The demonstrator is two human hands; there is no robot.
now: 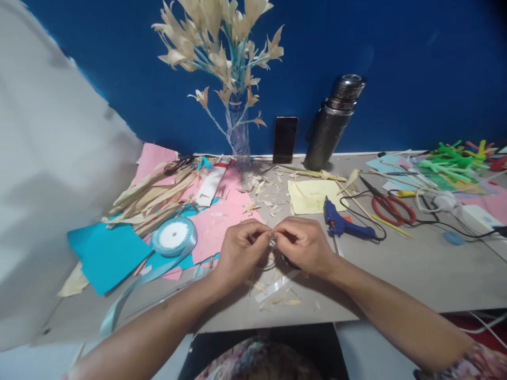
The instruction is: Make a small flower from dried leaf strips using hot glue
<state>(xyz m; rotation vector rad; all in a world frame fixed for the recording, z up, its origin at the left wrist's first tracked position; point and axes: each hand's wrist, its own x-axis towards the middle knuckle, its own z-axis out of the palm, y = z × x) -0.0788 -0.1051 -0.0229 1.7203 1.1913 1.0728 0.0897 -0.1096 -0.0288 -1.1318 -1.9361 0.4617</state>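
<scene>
Over the middle of the table, my left hand [247, 244] and my right hand [303, 244] meet fingertip to fingertip. Each pinches a thin wire [271, 263], whose grey loops show just below the fingers; its ends are hidden. Under the hands lie pale husk scraps [292, 302] and a clear strip [273, 289]. Close to my right hand rests a blue glue gun [348, 227]. Left of my left hand, a roll of light blue ribbon [174, 237] lies on coloured paper, its tail trailing toward the front edge.
At the back stand a vase [238, 132] of husk flowers, a phone [285, 140] and a dark flask [332, 124]. Dried husks [154, 195] are heaped at left. Red-handled scissors [390, 206], cables and green pipe cleaners [455, 166] lie to the right.
</scene>
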